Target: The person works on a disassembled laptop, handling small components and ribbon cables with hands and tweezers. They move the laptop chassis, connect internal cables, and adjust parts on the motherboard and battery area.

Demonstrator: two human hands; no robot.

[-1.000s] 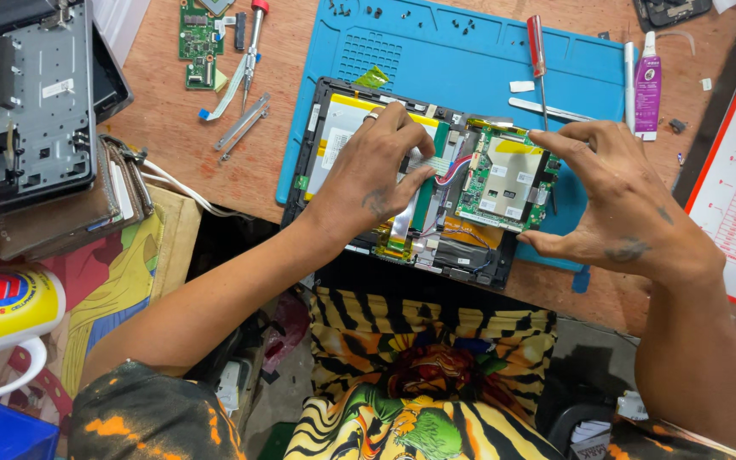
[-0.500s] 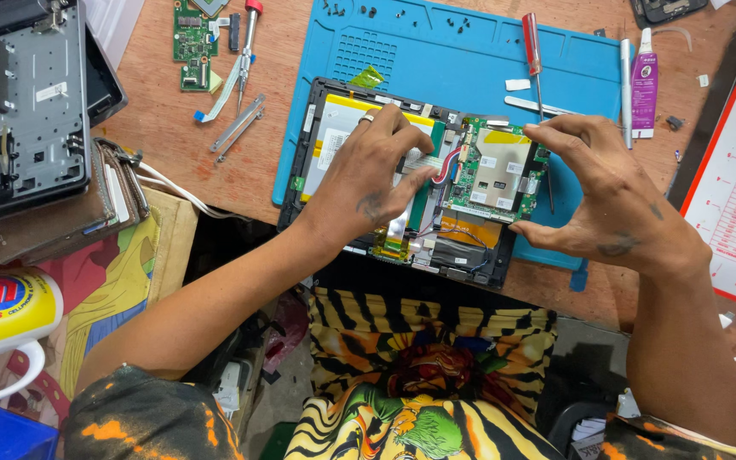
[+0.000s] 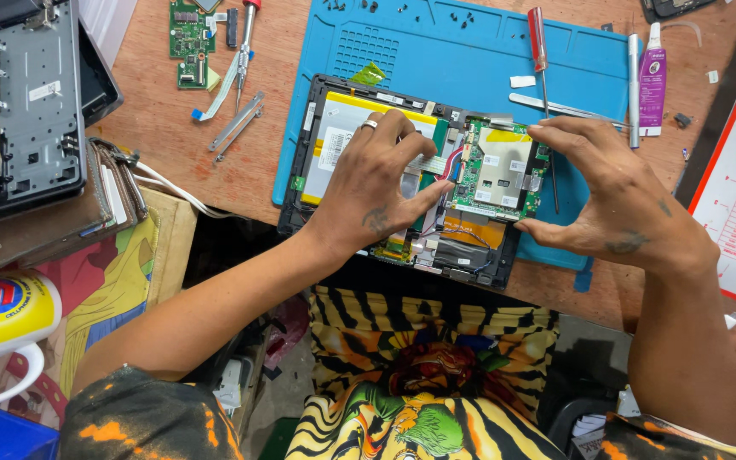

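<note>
Opened tablet (image 3: 402, 170) lies centre frame, back cover off, half on blue work mat (image 3: 470, 60), near bench (image 3: 172, 145) front edge. Left hand (image 3: 376, 183) rests flat over yellow battery (image 3: 342, 128), fingers spread, thumb touching ribbon area beside green circuit board (image 3: 500, 170); holds nothing. Right hand (image 3: 606, 200) arches at tablet's right edge, fingers apart, fingertips on board's upper right corner, thumb at lower right of frame casing; not clamped on anything. Red-handled screwdriver (image 3: 540, 51), tweezers (image 3: 555, 106) and glue tube (image 3: 652, 81) lie on mat, upper right. Small loose board (image 3: 187, 38) upper left. Dismantled laptop base (image 3: 19, 102) far left
</note>
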